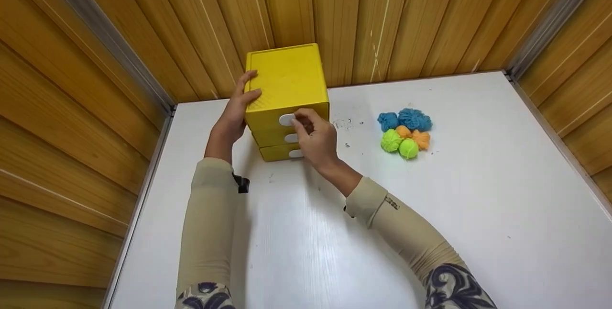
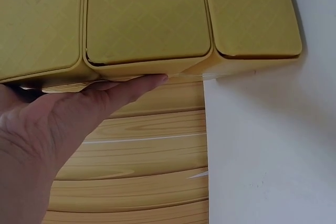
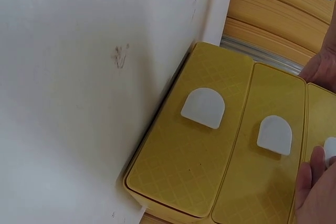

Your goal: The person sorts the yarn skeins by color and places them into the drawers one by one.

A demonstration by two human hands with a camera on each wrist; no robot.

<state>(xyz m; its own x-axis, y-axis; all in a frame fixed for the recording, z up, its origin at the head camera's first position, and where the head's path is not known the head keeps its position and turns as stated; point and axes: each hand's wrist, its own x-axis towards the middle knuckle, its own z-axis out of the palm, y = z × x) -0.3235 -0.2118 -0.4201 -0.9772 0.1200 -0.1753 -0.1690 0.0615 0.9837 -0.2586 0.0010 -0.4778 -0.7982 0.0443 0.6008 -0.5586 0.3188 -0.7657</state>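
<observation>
A yellow three-drawer box [image 1: 287, 79] stands upright on the white table [image 1: 306, 232], near the back wall. Each drawer front carries a rounded white handle. In the head view my left hand [image 1: 233, 113] rests against the box's left side, fingertips over the top edge. The left wrist view has its fingers [image 2: 131, 88] lying straight along the side. My right hand [image 1: 318, 140] pinches the top drawer's white handle [image 1: 286, 119] between thumb and fingers. Below it show the middle handle [image 3: 274, 135] and bottom handle [image 3: 203, 107]. All three drawers look closed.
Right of the box lies a cluster of small yarn balls: blue [image 1: 415, 119], orange [image 1: 421, 139] and lime green [image 1: 409, 148]. Wood-patterned walls [image 1: 382, 22] border the table at the back and both sides. Dark scuffs mark the tabletop beside the box.
</observation>
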